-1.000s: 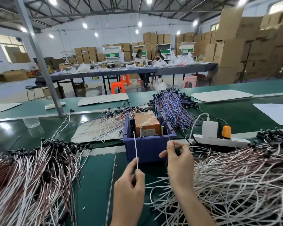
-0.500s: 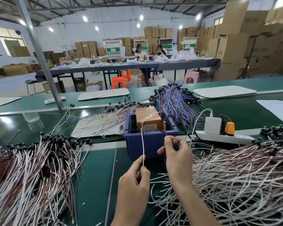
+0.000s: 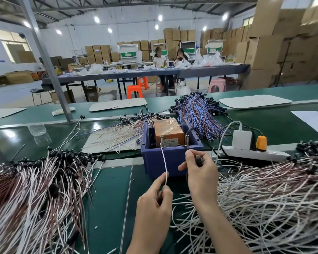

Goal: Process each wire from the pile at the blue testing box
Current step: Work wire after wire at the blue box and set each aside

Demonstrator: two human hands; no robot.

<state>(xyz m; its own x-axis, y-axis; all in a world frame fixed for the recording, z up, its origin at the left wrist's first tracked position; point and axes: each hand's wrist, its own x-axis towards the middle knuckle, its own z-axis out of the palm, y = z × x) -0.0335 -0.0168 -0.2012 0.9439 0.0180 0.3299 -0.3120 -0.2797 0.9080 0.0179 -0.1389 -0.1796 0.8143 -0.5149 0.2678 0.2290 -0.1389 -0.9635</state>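
Near the bottom middle of the frame, the left hand [image 3: 154, 204] pinches a thin white wire [image 3: 164, 165] between thumb and finger, clamped on its low end. Just to the right, the right hand [image 3: 200, 175] has its fingers curled round a black plug [image 3: 198, 160], which is likely the other end of that wire. The white wire stands almost straight up in the frame. Its long line runs from bottom to top and leans a little left, and its tip points up at the left pin [image 3: 161, 138] on the near edge of the blue testing box [image 3: 173, 164]. The tip looks to be touching that pin, but I cannot tell for sure. One finger of the right hand reaches up close to the right pin [image 3: 187, 138]. An orange block [image 3: 166, 131] sits inside the box. The big pile [image 3: 264, 198] of wires fills the lower right, another heap [image 3: 35, 189] fills the lower left, and a white power strip [image 3: 253, 153] lies at middle right. The wire is thin and bendy, so a hard push could make it bow and slide off the pin, and the test would miss. A sleeve or wrist could also drag loose wires out of the pile.
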